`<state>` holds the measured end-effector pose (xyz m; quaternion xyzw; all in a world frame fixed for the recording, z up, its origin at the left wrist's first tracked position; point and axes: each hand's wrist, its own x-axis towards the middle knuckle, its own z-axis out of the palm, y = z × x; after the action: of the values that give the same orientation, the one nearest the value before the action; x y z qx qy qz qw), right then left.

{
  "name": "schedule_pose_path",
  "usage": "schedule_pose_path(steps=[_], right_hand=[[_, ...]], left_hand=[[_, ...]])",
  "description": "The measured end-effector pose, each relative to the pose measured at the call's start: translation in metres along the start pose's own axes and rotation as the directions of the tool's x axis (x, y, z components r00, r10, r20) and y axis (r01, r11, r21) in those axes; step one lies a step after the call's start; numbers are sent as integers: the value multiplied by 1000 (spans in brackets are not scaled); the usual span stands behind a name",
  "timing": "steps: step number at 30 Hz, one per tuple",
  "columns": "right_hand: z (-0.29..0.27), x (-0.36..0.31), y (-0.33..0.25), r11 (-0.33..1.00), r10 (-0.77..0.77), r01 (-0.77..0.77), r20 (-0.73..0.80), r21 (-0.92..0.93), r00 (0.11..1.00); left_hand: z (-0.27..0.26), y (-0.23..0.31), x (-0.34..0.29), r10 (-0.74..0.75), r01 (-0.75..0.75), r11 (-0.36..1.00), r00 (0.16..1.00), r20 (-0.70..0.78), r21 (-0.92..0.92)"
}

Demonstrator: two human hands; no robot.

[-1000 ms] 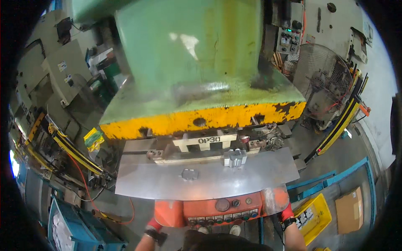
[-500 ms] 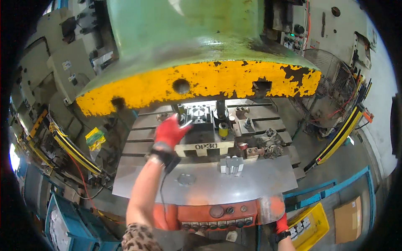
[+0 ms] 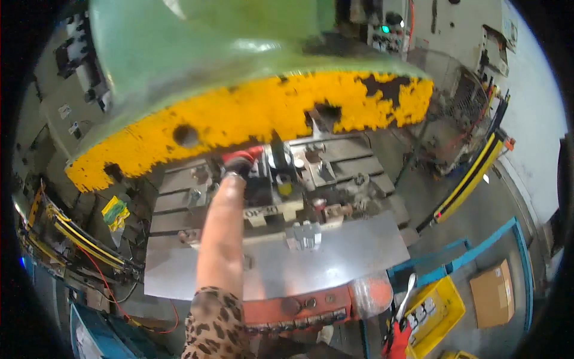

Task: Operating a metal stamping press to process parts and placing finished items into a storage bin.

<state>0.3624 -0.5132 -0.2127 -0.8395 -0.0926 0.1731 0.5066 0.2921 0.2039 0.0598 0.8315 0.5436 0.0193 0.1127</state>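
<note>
My left hand (image 3: 244,157), in a red glove, reaches under the yellow front edge of the press ram (image 3: 239,113), at the die (image 3: 258,188) on the press bed. Its fingers are hidden and blurred there. Low on the right, my right hand (image 3: 397,341), also in a red glove, is closed around a long, shiny metal tool (image 3: 409,290) that points upward; its kind is unclear. A grey metal block (image 3: 306,236) stands on the sheet-metal plate (image 3: 335,260) in front of the die, right of my left forearm.
A red control panel (image 3: 299,310) lies below the plate. To the right are a yellow bin (image 3: 445,314) holding several grey parts, a cardboard box (image 3: 492,294) and a blue rail (image 3: 460,248). Yellow-black guard posts (image 3: 472,176) (image 3: 89,236) flank the press. A rag (image 3: 362,194) rests on the bed.
My left hand has moved farther in beneath the ram. My right hand has shifted lower, and a shiny metal tool now shows in it. The whole view has tilted and shifted.
</note>
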Motion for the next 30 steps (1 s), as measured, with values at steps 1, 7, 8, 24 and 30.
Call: schedule_pose_path(steps=[1, 7, 8, 24, 30], right_hand=[[-2, -6, -21, 999, -33, 33, 36, -8, 999], [38, -1, -166, 645, -662, 760, 435, -84, 610], [53, 6, -186, 567, -756, 824, 410, 21, 510], [108, -12, -285, 855, -518, 435, 521, 283, 679], [107, -27, -297, 890, -449, 287, 578, 353, 681]], left_hand=[[-5, -3, -17, 59, -61, 998, 995, -81, -32], [-12, -18, -145, 268, -311, 950, 845, -462, -17], [-6, -32, -166, 295, -319, 947, 835, -465, 28], [111, -160, -296, 28, -64, 982, 979, -203, -175], [142, -123, -278, -75, 75, 995, 997, -6, 69]])
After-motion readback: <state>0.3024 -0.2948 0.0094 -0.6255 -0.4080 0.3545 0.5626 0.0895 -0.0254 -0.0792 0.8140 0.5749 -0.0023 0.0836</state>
